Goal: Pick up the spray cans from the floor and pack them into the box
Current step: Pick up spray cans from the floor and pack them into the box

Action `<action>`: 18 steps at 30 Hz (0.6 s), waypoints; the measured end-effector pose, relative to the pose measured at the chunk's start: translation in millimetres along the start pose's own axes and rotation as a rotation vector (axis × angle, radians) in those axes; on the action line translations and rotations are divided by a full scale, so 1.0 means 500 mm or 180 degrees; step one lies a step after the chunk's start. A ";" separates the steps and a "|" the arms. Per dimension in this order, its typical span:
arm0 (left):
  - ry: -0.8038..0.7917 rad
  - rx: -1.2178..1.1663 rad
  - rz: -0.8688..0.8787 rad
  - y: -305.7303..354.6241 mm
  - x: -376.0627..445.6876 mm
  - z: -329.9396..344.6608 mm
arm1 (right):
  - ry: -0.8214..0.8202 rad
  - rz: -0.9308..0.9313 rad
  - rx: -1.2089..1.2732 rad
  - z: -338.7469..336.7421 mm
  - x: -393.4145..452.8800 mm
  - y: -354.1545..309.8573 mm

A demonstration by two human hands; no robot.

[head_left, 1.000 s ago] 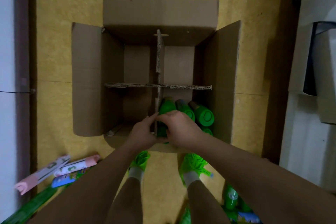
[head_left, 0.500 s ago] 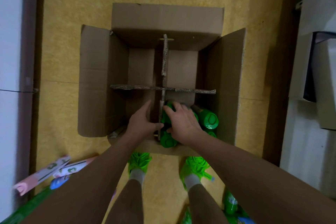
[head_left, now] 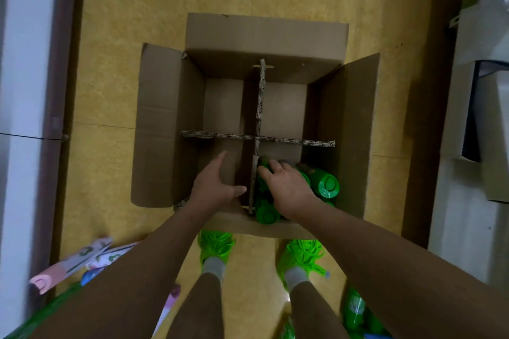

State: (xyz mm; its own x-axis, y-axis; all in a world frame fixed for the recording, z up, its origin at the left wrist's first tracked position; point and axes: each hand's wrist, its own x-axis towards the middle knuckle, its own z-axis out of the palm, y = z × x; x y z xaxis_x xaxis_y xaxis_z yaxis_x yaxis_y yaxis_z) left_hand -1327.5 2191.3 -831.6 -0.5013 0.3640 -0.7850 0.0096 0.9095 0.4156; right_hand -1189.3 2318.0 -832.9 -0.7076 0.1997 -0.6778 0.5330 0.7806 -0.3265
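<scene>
In box (head_left: 165, 129), four green cans (head_left: 326, 186)

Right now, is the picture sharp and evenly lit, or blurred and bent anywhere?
Head view: dim and yellowish; the box is fairly sharp, the spray cans glossy, the box interior shadowed; wide-angle lens bends the wall edges; the bottom corners smear.

Dim, warm indoor light. The box (head_left: 264, 124) is shadowed inside. Edges bend and blur from the wide lens.

Left hand (head_left: 213, 186) now spread open inside the near-left compartment, apart from the right hand (head_left: 286, 187).
</scene>
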 end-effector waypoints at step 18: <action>0.0644 -0.0419 0.0895 0.387 -0.226 -0.361 | 0.0833 0.0412 0.0205 -0.500 -0.205 -0.131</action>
State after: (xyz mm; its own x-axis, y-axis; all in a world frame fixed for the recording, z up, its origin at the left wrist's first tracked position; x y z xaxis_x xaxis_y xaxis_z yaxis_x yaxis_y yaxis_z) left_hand -1425.0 2290.0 -579.5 -0.6560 0.5369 -0.5304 0.0665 0.7412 0.6680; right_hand -1267.5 2394.6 -577.4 -0.7229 0.4475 -0.5264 0.6490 0.7011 -0.2953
